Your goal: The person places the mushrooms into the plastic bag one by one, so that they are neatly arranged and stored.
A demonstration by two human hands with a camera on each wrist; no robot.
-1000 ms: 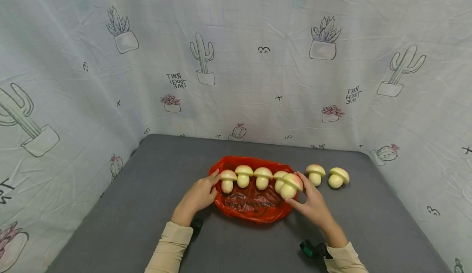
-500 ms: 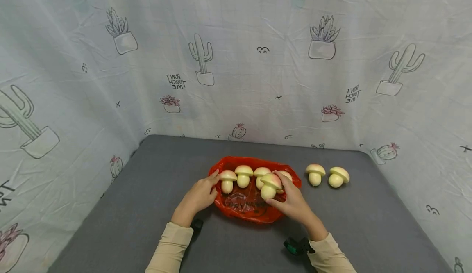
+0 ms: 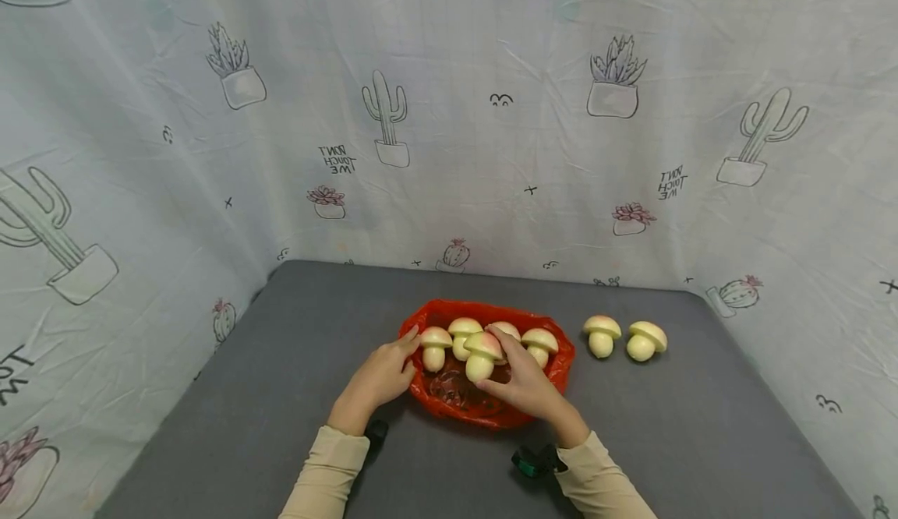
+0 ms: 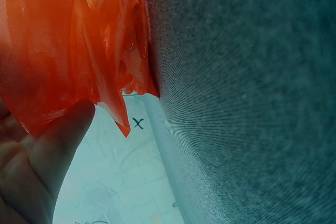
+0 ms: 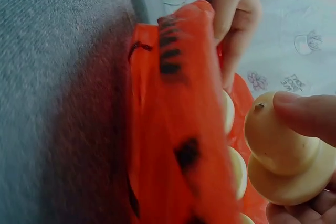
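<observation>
A red plastic bag, its mouth spread wide, sits on the grey table. My left hand pinches the bag's left rim; its thumb lies against the red plastic in the left wrist view. Above the bag, my right hand holds a pale yellow toy mushroom with a pinkish cap. Thumb and fingers grip it from stem end to cap, as the right wrist view of the mushroom shows. Several like mushrooms stand in a row inside the bag, the held one partly covering those in the middle.
Two more mushrooms, one upright and one tilted, are on the grey table right of the bag. A white curtain printed with cacti hangs behind and at both sides. A dark wrist device sits under my right wrist.
My right hand has carried the mushroom leftward across the bag, from its right end to the middle. The left hand keeps its hold on the rim.
</observation>
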